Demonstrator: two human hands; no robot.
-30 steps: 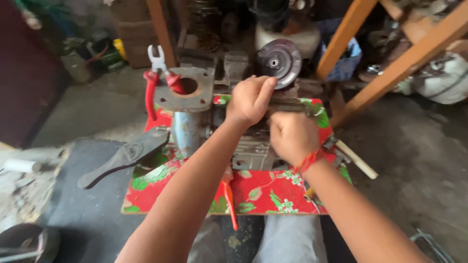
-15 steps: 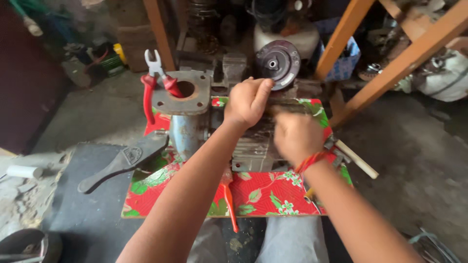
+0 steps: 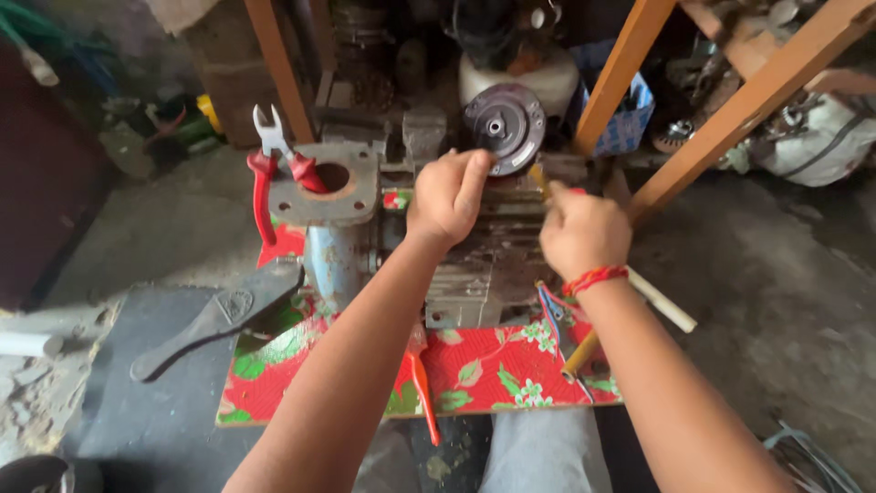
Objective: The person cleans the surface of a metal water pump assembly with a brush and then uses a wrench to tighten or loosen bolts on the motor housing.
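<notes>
Red floral mat (image 3: 493,370): one motor (image 3: 484,265), two hands (image 3: 447,194) (image 3: 584,233), one pliers (image 3: 274,169).

Both forearms extended forward. Left hand (image 3: 449,194) curled, knuckles up; right hand (image 3: 582,233) fisted, red thread band at wrist.

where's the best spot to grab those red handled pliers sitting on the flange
Probably the long red handle of the pliers. It hangs down free over the left edge of the grey flange, so fingers could close around it from the left. The other handle lies flat on the flange top, leaving little room underneath, and the metal jaws point away toward the back. Both hands are busy on the motor housing.
</notes>
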